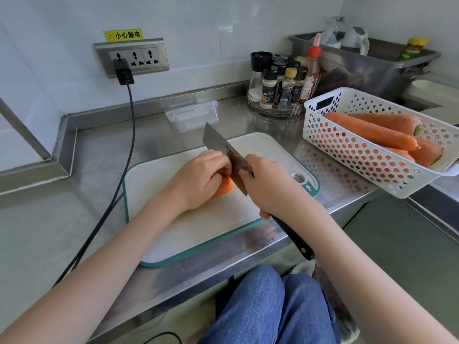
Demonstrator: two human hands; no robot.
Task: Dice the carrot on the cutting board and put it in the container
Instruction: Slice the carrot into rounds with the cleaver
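A white cutting board with a teal rim (173,234) lies on the steel counter. On it rests an orange carrot (223,186), mostly hidden under my left hand (198,180), which presses it down with curled fingers. My right hand (270,187) grips a cleaver (218,147) where the blade meets the black handle; the blade stands edge-down against the carrot, right beside my left fingers. A clear plastic container (192,115) sits behind the board near the wall.
A white perforated basket (352,155) with several whole carrots overhangs the counter edge at right. A spice rack (280,85) and a steel tub (372,63) stand behind it. A black cable (129,155) runs from the wall socket along the board's left side.
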